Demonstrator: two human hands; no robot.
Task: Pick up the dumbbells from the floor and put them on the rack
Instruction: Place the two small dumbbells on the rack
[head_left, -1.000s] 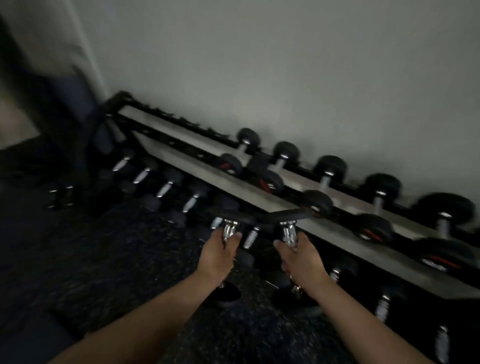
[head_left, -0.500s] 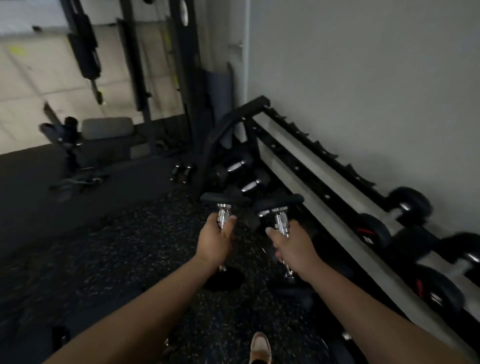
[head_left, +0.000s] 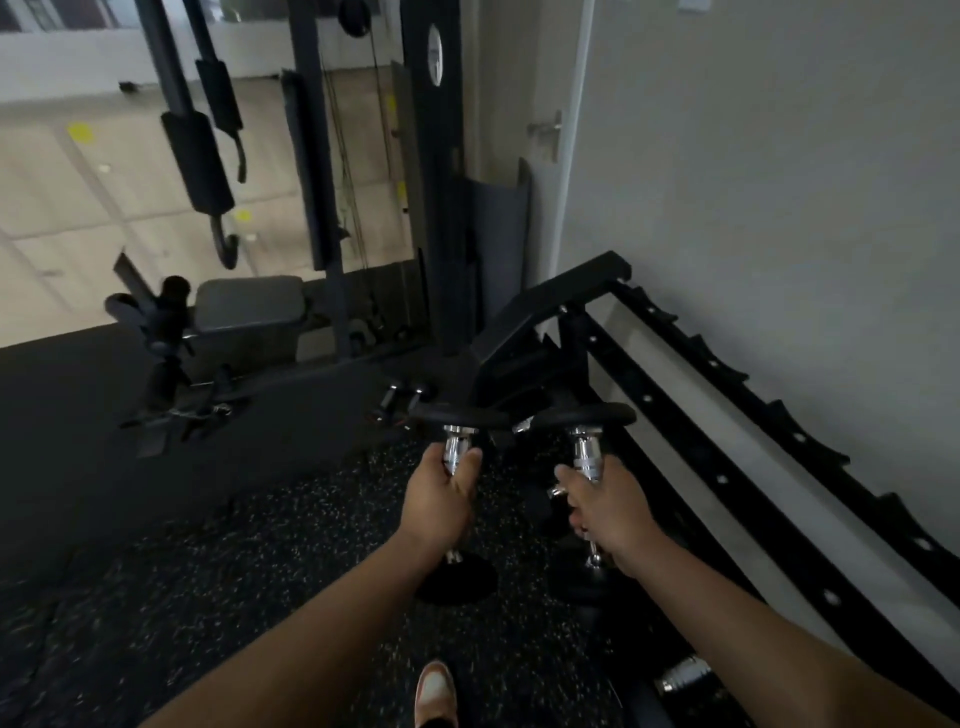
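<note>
Much of the lower frame is dim. The lower head of the left dumbbell (head_left: 456, 447) shows only as a dark disc against the speckled floor (head_left: 270, 561) at centre bottom, and the lower head of the right dumbbell (head_left: 587, 457) blends into shadow just right of it. A chrome handle of another dumbbell (head_left: 683, 678) at lower right is cut short by darkness, its heads impossible to make out. A shoe (head_left: 436, 693) is cropped by the bottom edge. Two small dumbbells (head_left: 402, 402) lie on the floor near the middle of the frame, small and blurred. Beneath the rack (head_left: 727, 467), which runs from centre to lower right along the wall (head_left: 753, 208), the lower tiers are too dark to read.

Both forearms reach up from the bottom edge toward the middle. The left hand (head_left: 441, 504) is wrapped around the chrome handle of the left dumbbell, fingers curled closed about it, back of the hand toward the camera. The right hand (head_left: 608, 514) is likewise closed around the handle of the right dumbbell, thumb side toward the left. Both dumbbells are held nearly upright, off the floor, side by side at frame centre, their upper heads almost touching, just in front of the near end of the rack. A weight machine (head_left: 322, 156) and its padded seat (head_left: 249, 309) fill the upper left.
</note>
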